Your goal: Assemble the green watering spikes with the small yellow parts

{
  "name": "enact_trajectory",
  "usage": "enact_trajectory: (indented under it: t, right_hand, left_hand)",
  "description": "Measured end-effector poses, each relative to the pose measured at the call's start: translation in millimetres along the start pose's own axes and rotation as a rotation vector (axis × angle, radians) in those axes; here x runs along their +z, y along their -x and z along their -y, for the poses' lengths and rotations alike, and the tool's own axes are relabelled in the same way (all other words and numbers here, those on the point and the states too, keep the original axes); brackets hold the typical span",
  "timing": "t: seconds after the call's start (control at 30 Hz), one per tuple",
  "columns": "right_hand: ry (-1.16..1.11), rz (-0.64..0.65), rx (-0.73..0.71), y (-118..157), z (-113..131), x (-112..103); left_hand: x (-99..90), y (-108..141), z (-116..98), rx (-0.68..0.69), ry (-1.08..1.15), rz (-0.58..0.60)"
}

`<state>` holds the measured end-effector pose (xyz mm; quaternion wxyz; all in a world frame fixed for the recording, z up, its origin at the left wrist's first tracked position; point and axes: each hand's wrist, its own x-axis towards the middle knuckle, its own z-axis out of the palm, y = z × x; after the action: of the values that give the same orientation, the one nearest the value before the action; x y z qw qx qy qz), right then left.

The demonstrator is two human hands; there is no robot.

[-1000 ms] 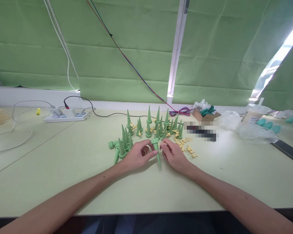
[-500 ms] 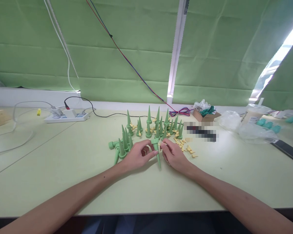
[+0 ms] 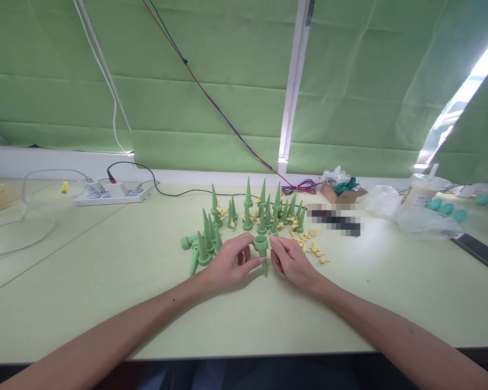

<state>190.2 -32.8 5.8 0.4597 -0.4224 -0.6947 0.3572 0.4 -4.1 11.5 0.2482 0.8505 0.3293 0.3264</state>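
Observation:
My left hand (image 3: 236,260) grips a green plastic watering spike (image 3: 261,244) between thumb and fingers. The spike's round, threaded opening faces up and toward me, and its point hangs down over the table. Close against its right side, my right hand (image 3: 288,259) is closed in a pinch; whatever sits between those fingertips is too small and hidden to name. Behind both hands several more green spikes (image 3: 248,195) stand point up, with small yellow plastic pieces (image 3: 256,215) among them. Loose yellow pieces (image 3: 315,250) lie just beyond my right hand.
A spike (image 3: 194,259) lies on its side at the left of the group. Farther left is a white power strip (image 3: 111,196) with cables. At the right are a small cardboard box (image 3: 344,195), a lidded cup (image 3: 421,189), plastic bags (image 3: 384,200) and a dark phone (image 3: 482,252).
The held spike has tipped so that its threaded opening now shows, facing up toward me. My right hand has shifted very slightly right and stays beside it.

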Motion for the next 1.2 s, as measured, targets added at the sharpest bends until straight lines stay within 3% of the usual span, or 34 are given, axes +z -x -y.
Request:
enact_trajectory:
  t: [0.7, 0.97, 1.2]
  right_hand:
    - [0.072, -0.003, -0.023, -0.3, -0.1, -0.5]
    - [0.062, -0.006, -0.016, -0.4, -0.7, 1.4]
    - [0.046, -0.051, -0.031, -0.4, -0.1, 0.6]
  left_hand:
    - [-1.9, -0.1, -9.3, 0.104, 0.009, -0.03]
    - [1.1, -1.8, -1.1, 0.001, -0.039, -0.079]
    - [-1.5, -4.5, -6.4, -0.182, 0.087, -0.093]
